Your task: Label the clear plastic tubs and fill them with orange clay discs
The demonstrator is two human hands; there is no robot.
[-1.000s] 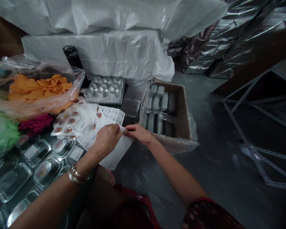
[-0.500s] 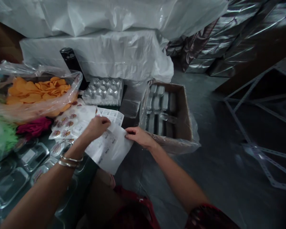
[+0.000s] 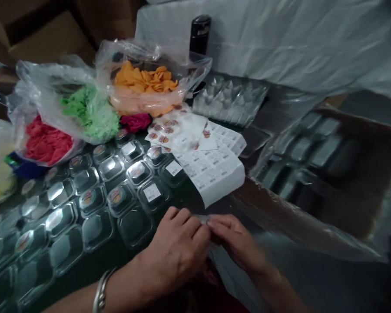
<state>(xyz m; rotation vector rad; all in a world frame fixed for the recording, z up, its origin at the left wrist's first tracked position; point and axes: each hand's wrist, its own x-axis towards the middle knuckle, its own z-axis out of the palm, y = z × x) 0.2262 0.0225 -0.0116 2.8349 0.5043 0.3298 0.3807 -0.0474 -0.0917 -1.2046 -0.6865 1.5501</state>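
My left hand (image 3: 184, 243) and my right hand (image 3: 236, 239) meet low in the middle of the head view. Both have their fingers closed on a pale sheet (image 3: 226, 271) that hangs below them, mostly hidden and blurred. Just beyond, a white label sheet (image 3: 215, 174) with small printed labels droops over the table edge, touched by neither hand. Left of my hands, clear plastic containers (image 3: 99, 230) stand in rows. Several bear round printed stickers, and a few near ones carry a white label (image 3: 151, 192).
Sheets of round stickers (image 3: 176, 128) lie behind, near a clear moulded tray (image 3: 230, 102) and a black cylinder (image 3: 200, 34). Bags of orange pieces (image 3: 146, 80), green pieces (image 3: 84, 108) and red pieces (image 3: 47, 141) line the back. A plastic-lined carton (image 3: 352, 230) holding stacked containers stands right.
The view has swung left, bringing more containers and bags into sight. My hands have come closer together and lower, away from the printed label sheets.
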